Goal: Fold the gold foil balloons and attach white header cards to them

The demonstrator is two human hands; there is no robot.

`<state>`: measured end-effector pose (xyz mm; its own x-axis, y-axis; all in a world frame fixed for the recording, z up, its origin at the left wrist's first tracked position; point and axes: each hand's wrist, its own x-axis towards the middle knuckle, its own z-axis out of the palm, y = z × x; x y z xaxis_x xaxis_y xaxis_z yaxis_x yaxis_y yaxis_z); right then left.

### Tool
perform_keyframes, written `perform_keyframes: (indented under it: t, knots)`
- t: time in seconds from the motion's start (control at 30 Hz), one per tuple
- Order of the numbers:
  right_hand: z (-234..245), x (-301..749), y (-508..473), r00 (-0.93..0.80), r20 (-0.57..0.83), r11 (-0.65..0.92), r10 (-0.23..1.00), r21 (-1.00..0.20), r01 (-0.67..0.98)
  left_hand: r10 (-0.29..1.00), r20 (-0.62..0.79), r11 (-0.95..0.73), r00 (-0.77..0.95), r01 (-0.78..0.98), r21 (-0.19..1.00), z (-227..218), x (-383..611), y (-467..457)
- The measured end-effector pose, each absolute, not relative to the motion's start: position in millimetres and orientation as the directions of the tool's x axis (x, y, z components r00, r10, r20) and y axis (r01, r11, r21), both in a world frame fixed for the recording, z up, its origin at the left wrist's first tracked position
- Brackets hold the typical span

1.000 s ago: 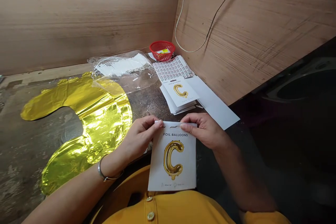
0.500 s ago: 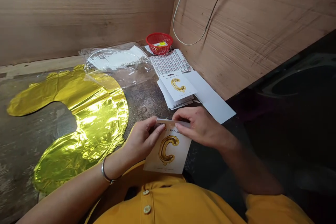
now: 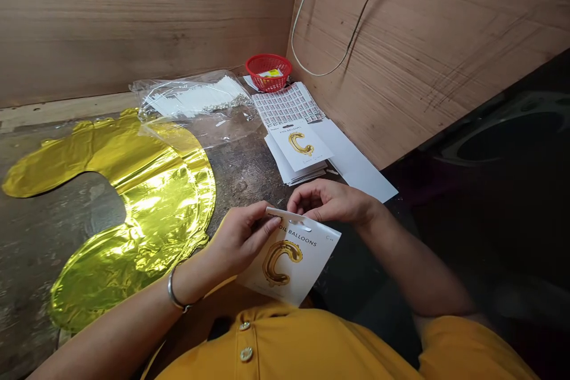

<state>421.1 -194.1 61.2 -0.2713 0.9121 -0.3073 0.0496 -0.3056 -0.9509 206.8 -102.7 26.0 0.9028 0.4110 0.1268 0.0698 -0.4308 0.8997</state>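
My left hand (image 3: 243,237) pinches the top left corner of a white card packet (image 3: 289,258) printed "FOIL BALLOONS" with a gold letter C. The packet tilts over my lap, in front of my yellow shirt. My right hand (image 3: 332,202) hovers at the packet's top edge, fingers curled and pinched together just above it; whether it holds anything is unclear. A large flat gold foil balloon (image 3: 133,190) lies on the worn table to the left.
A stack of the same C cards (image 3: 300,151) lies behind my hands, with a sheet of small labels (image 3: 287,105) and a red basket (image 3: 268,71) in the corner. Clear plastic bags with white sticks (image 3: 196,101) lie behind the balloon. Wooden walls close the back and right.
The packet has tilted and swung to the right, held by the left hand alone. My right hand has lifted off its top edge and curled its fingers.
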Motion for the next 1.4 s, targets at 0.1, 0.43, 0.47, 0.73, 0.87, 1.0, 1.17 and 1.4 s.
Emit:
perform_keyframes:
  t: [0.1, 0.43, 0.47, 0.73, 0.87, 1.0, 1.17, 1.4]
  knots:
    - [60.9, 417.2, -197.0, -0.233, -0.323, -0.319, 0.917, -0.946, 0.056, 0.392, 0.140, -0.425, 0.909, 0.044, 0.904, 25.8, 206.8, -102.7]
    - [59.0, 420.4, -219.2, -0.221, -0.337, -0.338, 0.915, -0.941, 0.033, 0.315, 0.203, -0.430, 0.927, -0.051, 0.901, 18.4, 215.8, -109.8]
    - [59.0, 419.5, -217.2, -0.244, -0.337, -0.339, 0.909, -0.940, 0.034, 0.304, 0.206, -0.440, 0.930, -0.055, 0.896, 20.0, 215.0, -109.7]
    - [57.3, 432.5, -229.7, -0.034, -0.321, -0.207, 0.947, -0.686, 0.697, 0.395, 0.237, -0.428, 0.888, -0.051, 0.902, 31.4, 202.4, -114.4]
    - [56.3, 420.1, -255.8, 0.065, -0.292, -0.272, 0.954, -0.755, 0.597, 0.568, 0.040, -0.143, 0.822, 0.051, 0.988, 16.5, 207.9, -111.1]
    - [42.7, 393.7, -249.3, 0.340, -0.101, -0.229, 0.935, -0.904, 0.361, 0.624, -0.059, 0.059, 0.780, 0.028, 0.998, 10.2, 221.4, -100.6]
    - [46.5, 451.6, -175.9, 0.648, 0.245, -0.267, 0.722, -0.765, 0.587, 0.772, 0.200, -0.209, 0.603, -0.057, 0.976, 31.3, 259.5, -54.6]
    - [27.7, 524.8, -83.9, 0.545, -0.023, -0.476, 0.838, -0.520, 0.710, 0.274, 0.335, -0.936, 0.902, 0.170, 0.307, 23.1, 321.2, -6.1]
